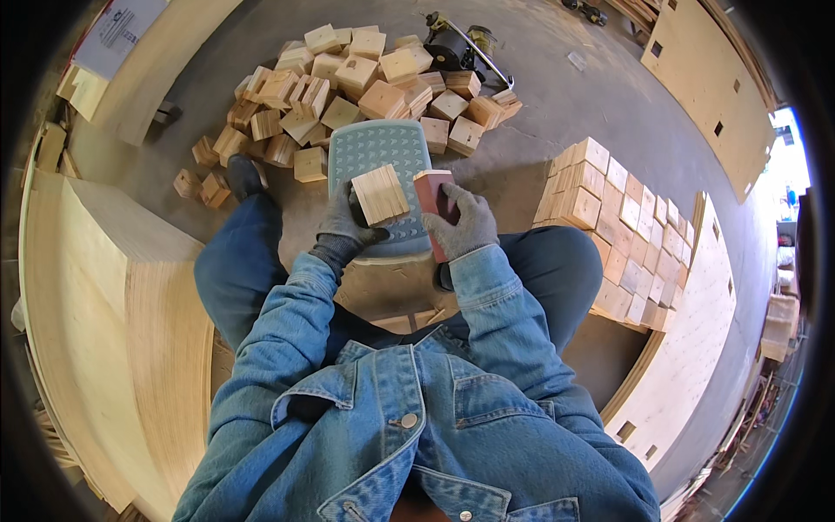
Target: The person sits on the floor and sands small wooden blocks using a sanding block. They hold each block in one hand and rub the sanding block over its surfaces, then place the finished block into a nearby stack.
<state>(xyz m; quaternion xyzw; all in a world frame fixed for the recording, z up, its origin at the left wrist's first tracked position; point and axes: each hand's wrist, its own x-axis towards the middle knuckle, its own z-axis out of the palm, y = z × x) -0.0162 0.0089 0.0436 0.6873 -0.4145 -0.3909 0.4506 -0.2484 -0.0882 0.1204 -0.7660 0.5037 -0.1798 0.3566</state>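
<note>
Between my knees stands a pale blue-green plastic stool (377, 143) with a studded top. Over it my left hand (345, 222), in a grey glove, grips a square wooden block (380, 194) made of light layers. To its right my gloved right hand (464, 217) is closed round a reddish-brown sanding block (428, 193) with a pale wooden end. A small gap separates the sanding block from the wooden block. My fingers partly hide both pieces.
Beyond the stool lies a loose heap of wooden blocks (357, 74), with a power saw (461, 48) behind it. Neatly stacked blocks (639, 230) stand at my right by a plywood sheet (696, 339). A tall plywood stack (165, 339) rises at my left.
</note>
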